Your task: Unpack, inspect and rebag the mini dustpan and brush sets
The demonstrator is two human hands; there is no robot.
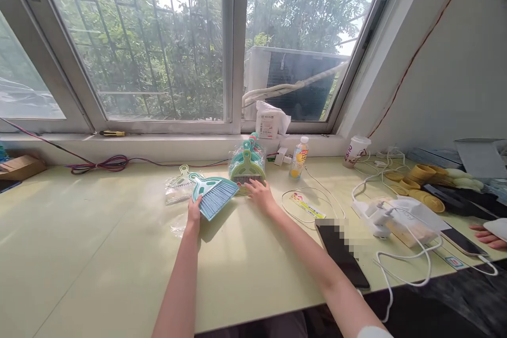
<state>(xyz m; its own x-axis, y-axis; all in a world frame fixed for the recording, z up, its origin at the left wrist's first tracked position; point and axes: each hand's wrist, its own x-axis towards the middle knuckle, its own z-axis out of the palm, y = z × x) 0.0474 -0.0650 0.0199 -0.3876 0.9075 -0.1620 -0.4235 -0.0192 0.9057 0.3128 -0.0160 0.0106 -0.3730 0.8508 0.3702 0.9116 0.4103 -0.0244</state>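
My left hand [194, 208] grips the left edge of a small teal dustpan and brush set [216, 196], tilted above the table with its bristles facing me. Just right of it, my right hand [260, 193] reaches to a green dustpan and brush set [247, 169], its fingers stretched out against the lower front. Behind the green one stand more sets [247, 149] in clear plastic, teal and red handles showing. A pale green set [182, 185] in a clear bag lies left of the teal one. Crumpled clear film [179, 227] rests below that bag.
A drink bottle [299, 157] and a white packet [271, 120] stand behind my right hand. Along the right are a phone [343, 253], white cables, a power strip [372, 216], a paper cup [356, 151] and yellow items [423, 174]. Another person's hand [489, 235] shows at the right edge.
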